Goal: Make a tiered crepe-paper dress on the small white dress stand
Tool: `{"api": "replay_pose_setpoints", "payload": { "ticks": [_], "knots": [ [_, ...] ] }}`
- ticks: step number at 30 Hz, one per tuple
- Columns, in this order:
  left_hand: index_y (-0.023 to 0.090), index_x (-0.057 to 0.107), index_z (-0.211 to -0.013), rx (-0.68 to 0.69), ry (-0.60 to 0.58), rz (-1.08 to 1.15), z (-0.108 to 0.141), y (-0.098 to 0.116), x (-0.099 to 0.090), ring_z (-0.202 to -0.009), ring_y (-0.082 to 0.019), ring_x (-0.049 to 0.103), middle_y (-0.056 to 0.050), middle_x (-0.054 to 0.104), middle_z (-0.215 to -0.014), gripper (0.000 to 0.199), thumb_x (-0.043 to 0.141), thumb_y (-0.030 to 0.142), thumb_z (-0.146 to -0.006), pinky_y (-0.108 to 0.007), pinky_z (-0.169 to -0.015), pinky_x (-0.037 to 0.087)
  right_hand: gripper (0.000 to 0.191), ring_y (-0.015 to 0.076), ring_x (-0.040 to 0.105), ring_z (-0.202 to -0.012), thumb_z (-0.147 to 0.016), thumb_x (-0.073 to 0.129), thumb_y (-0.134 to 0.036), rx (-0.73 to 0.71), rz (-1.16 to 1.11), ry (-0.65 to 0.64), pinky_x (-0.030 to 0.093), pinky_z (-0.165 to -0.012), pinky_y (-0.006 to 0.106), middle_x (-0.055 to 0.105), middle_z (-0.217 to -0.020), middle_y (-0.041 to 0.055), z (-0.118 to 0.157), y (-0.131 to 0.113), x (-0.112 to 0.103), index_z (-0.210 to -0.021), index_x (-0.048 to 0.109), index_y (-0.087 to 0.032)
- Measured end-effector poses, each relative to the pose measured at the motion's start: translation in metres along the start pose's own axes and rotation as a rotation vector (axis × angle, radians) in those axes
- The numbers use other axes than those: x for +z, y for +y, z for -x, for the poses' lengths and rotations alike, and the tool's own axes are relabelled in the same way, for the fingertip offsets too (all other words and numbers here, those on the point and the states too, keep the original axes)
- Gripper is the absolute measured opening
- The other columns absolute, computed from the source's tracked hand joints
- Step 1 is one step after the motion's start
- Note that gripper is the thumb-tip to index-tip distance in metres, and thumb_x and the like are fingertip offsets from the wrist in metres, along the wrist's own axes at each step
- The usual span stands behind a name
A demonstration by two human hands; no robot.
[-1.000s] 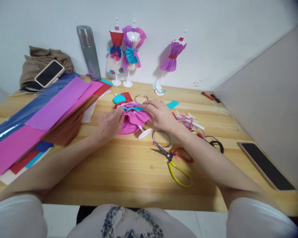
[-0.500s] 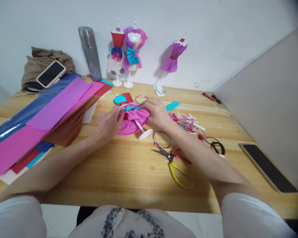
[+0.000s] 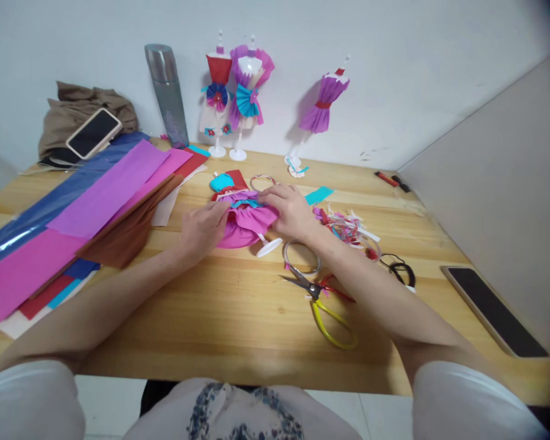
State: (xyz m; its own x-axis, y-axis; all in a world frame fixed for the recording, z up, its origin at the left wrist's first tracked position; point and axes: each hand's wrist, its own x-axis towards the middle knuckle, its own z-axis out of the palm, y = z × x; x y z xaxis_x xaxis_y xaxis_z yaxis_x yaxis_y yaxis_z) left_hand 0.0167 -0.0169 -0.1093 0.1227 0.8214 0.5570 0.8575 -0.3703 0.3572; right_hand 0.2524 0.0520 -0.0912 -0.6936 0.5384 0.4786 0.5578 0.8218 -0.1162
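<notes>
A small mannequin in a paper dress lies on the table, its white round stand pointing toward me on the right. The bodice is turquoise and red, and the ruffled skirt is pink with a purple and turquoise layer at the waist. My left hand pinches the left side of the skirt near the waist. On the other side, my right hand has its fingers closed on the skirt's ruffles. The fingertips are partly hidden in the folds.
Yellow-handled scissors lie by a silver wire coil. Right of my hand are paper scraps and a phone. Crepe paper sheets cover the left. Dressed mannequins and a thermos flask stand along the wall.
Both hands stay on the skirt. The ruffles have shifted slightly, and the skirt now covers more of the stand's white stem. The view has moved a little.
</notes>
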Motion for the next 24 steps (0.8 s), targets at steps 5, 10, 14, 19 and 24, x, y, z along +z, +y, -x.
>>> {"api": "replay_pose_setpoints", "payload": {
  "ticks": [5,10,14,19,24],
  "knots": [
    [0.023,0.070,-0.088,-0.024,0.005,-0.054,0.000,-0.001,0.004,-0.077,-0.023,0.069,-0.007,0.072,-0.083,0.026,0.048,0.032,-0.097,-0.036,-0.071,0.051,0.040,0.0311,0.060,-0.116,-0.082,0.068,-0.020,-0.023,0.012,-0.012,0.043,-0.093,0.045,0.071,-0.123,0.0117,0.001,0.002,0.004,-0.122,0.067,-0.020],
    [0.023,0.070,-0.090,-0.031,-0.004,-0.075,0.001,0.001,0.004,-0.079,-0.022,0.069,-0.007,0.073,-0.086,0.021,0.051,0.029,-0.097,-0.033,-0.072,0.051,0.040,0.0326,0.057,-0.120,-0.082,0.069,-0.022,-0.037,-0.023,-0.018,0.041,-0.097,0.049,0.069,-0.127,0.0122,-0.001,0.000,0.006,-0.122,0.069,-0.022],
    [0.023,0.071,-0.091,-0.046,-0.022,-0.084,0.000,0.005,0.000,-0.082,-0.021,0.071,-0.006,0.076,-0.089,0.020,0.053,0.027,-0.096,-0.031,-0.073,0.050,0.031,0.0319,0.056,-0.123,-0.087,0.065,-0.021,-0.039,-0.078,0.038,0.040,-0.100,0.051,0.069,-0.125,0.0115,-0.004,0.000,0.011,-0.117,0.071,-0.024],
    [0.023,0.073,-0.098,-0.088,-0.082,-0.084,-0.001,0.008,-0.005,-0.087,-0.024,0.072,-0.008,0.077,-0.095,0.024,0.050,0.027,-0.097,-0.034,-0.076,0.052,0.014,0.0274,0.060,-0.118,-0.095,0.059,-0.029,-0.055,-0.155,0.150,0.043,-0.100,0.049,0.074,-0.115,0.0086,-0.007,0.001,0.017,-0.096,0.073,-0.026],
    [0.021,0.074,-0.096,-0.093,-0.102,-0.103,-0.003,0.009,-0.005,-0.086,-0.025,0.072,-0.010,0.077,-0.094,0.027,0.047,0.027,-0.097,-0.035,-0.076,0.053,0.014,0.0259,0.062,-0.116,-0.096,0.057,-0.031,-0.003,-0.200,0.133,0.045,-0.101,0.049,0.074,-0.116,0.0076,-0.008,-0.001,0.020,-0.091,0.070,-0.026]
  ]
}}
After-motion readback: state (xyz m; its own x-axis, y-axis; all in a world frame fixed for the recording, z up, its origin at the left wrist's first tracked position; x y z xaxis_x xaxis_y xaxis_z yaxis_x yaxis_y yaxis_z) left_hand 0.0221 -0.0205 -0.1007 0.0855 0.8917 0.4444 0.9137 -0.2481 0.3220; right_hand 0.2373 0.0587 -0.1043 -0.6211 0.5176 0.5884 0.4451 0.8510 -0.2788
